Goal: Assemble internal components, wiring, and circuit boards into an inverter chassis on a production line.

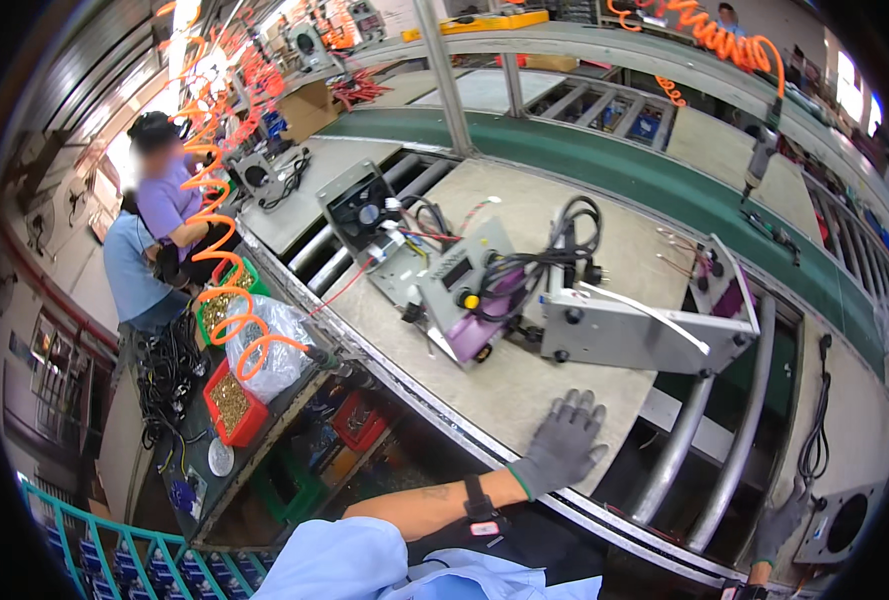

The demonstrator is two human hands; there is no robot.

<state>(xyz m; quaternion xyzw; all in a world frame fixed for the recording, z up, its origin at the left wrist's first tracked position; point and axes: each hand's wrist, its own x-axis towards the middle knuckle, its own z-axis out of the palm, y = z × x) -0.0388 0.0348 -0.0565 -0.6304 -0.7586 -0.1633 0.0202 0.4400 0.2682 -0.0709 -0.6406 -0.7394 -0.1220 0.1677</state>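
Observation:
My left hand (pixel 564 445), in a grey glove, lies flat with spread fingers on the near edge of a pale board (pixel 504 410). Just beyond it a grey metal housing (pixel 629 335) with dark round feet stands on the board. To its left, a part-built unit (pixel 394 265) has a fan, loose wires and a front panel with a yellow knob and purple film. A coiled black power cord (pixel 549 260) lies across both. Far right, my gloved right hand (pixel 782 525) reaches onto another board, fingers extended beside a black cable (pixel 814 445) and a grey panel with a round hole (pixel 844 525).
Metal rollers (pixel 729 470) show between the boards. A green conveyor belt (pixel 584 160) runs behind, with a power screwdriver (pixel 761 155) hanging over it. Red screw bins (pixel 232 405), a plastic bag (pixel 274 345) and an orange coiled hose (pixel 214 215) are left, near two people (pixel 169 225).

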